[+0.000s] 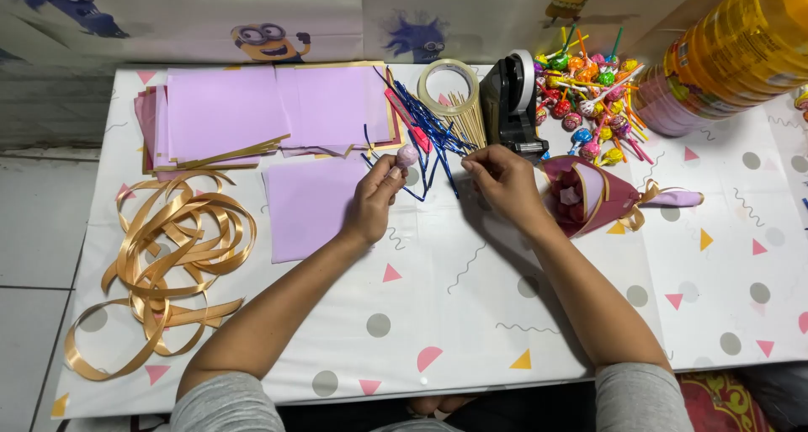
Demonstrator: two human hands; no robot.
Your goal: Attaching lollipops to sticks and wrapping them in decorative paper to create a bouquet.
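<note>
Patterned table [505,331], tiled floor [34,230].

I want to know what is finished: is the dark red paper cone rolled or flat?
Rolled: the cone lies on its side, tied with gold ribbon.

**Open room near the edge, crowding at the back**

The near half of the surface [471,314] lies bare between the two forearms and out to the right edge, so a hand can pass freely there. On the left, the gold ribbon coils [168,264] sprawl and block the way. Behind the hands, the purple paper sheets [252,112], blue twist ties [429,125], tape roll [449,85] and black tape dispenser [509,104] stand close together. The lollipop pile [589,95], the orange jar [724,53] and the wrapped bouquet [589,196] crowd the right rear.
</note>
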